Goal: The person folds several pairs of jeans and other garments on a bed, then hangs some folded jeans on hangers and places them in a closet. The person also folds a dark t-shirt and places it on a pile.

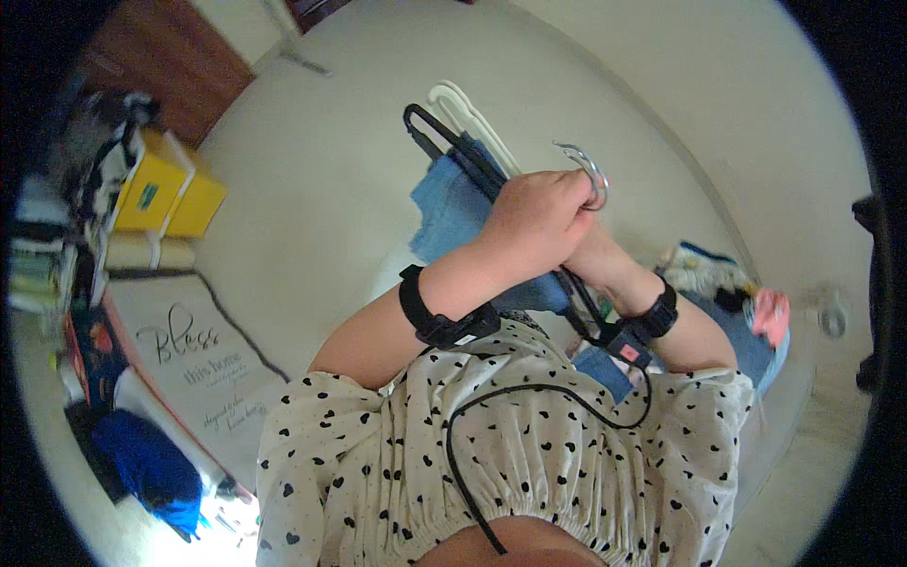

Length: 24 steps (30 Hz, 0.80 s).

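Both my hands meet in front of my chest around the necks of several clothes hangers. My left hand (602,259) lies below and to the right, partly covered by my right hand (542,212), which is closed over the top. Metal hanger hooks (596,177) stick out above the fingers. A black hanger (453,142) and a white hanger (471,120) reach out to the upper left. Blue denim clothing (450,205) hangs from them and shows on the left of my hands, with more below my forearms. The finger grip itself is mostly hidden.
A pile of clothes (737,312) lies at the right by the wall. At the left are yellow storage boxes (159,188), a mat with writing (191,347) and a dark blue cloth (152,468). A black cable (453,439) runs across my top.
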Each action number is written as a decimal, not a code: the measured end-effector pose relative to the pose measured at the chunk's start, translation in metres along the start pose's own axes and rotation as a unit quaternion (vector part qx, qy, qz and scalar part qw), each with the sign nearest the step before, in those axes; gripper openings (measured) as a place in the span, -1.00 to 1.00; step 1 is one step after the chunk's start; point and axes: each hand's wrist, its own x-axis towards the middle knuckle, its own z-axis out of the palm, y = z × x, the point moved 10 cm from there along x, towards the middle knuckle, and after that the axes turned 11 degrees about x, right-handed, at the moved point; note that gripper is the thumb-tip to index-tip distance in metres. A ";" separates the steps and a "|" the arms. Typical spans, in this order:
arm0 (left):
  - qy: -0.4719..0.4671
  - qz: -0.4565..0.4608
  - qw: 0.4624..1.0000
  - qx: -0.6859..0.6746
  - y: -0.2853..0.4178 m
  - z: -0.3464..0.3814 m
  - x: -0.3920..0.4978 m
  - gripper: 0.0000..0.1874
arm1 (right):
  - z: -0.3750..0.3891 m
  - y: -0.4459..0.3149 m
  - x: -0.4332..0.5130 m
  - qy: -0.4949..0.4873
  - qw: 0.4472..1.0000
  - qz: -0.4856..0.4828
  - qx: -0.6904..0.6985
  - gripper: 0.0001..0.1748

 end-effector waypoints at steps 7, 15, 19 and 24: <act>0.092 -0.073 0.990 -0.076 -0.041 -0.055 0.021 -0.49 | 0.034 -0.038 0.050 -0.198 0.959 0.001 0.204 -0.72; 0.188 -0.009 0.976 -0.107 -0.051 -0.209 -0.017 -0.51 | 0.132 -0.110 0.065 -0.177 0.946 0.054 0.266 -0.65; 0.133 -0.060 0.985 -0.087 -0.082 -0.275 -0.043 -0.53 | 0.194 -0.147 0.076 -0.187 0.939 0.033 0.287 -0.48; 0.023 -0.040 0.997 -0.064 -0.068 -0.286 -0.027 -0.53 | 0.197 -0.186 0.058 -0.144 0.961 -0.023 0.234 -0.43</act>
